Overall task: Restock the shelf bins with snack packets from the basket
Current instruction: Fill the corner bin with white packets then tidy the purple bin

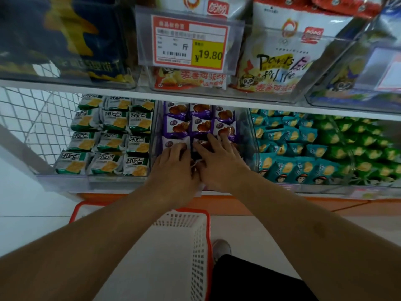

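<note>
Reaching into the middle clear bin [156, 127] of the lower shelf, both hands side by side over the purple snack packets [200, 121]. Left hand [173, 166] palm down, fingers loosely extended, fingertips resting on the front-row purple-and-white packet at the left of that bin. Right hand [219, 157] palm down as well, fingers straight and slightly fanned, lying flat across the front-row packets at the centre and right; thumb tucked toward the left hand, nearly touching it. Cannot tell whether a small packet edge between the two hands is pinched or merely covered. Purple packets behind the fingers standing in neat rows, three across. Left neighbouring bin filled with green-and-white cracker packets [112, 140] in tidy rows; right neighbouring bin heaped with teal packets [288, 148], then green ones [358, 148] further right. Upper shelf carrying large white chip bags [280, 61] behind a clear front, with a red and yellow price tag [191, 40] reading 19.80. Below the forearms, a white basket [195, 246] with an orange rim on the floor, its visible inside showing no packets; a grey shoe [221, 248] just beside it.
</note>
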The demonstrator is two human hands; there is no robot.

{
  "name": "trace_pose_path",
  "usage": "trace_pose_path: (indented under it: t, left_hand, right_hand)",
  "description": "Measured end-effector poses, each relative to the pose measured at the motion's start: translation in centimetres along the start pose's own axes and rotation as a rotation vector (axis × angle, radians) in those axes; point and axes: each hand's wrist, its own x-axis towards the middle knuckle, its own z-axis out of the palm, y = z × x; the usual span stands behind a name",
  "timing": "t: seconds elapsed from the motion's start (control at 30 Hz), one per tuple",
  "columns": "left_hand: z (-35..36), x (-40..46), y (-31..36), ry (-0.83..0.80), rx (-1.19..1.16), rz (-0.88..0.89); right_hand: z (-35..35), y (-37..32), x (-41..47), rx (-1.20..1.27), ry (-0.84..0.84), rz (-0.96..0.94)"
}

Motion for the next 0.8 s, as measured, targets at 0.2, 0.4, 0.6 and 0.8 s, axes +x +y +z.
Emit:
trace_pose_path:
  t: [0.2,0.4,0.6,0.8]
  left_hand:
    - [0.3,-0.1,0.3,0.044,0.028,-0.045]
    - [0.2,0.0,0.4,0.027,0.04,-0.038]
    - [0.2,0.1,0.5,0.007,0.052,-0.048]
    - [-0.7,-0.6,0.5,0.0,-0.028,-0.003]
  right_hand:
    - [-1.0,-1.6,-3.5,-0.037,0.143,0.02]
    - [-0.6,-1.3,-3.0,0.04,0.122,0.036]
    - [-0.8,-0.9,-2.7,0.087,0.093,0.022]
    - [-1.9,-0.5,-4.3,0.229,0.056,-0.024]
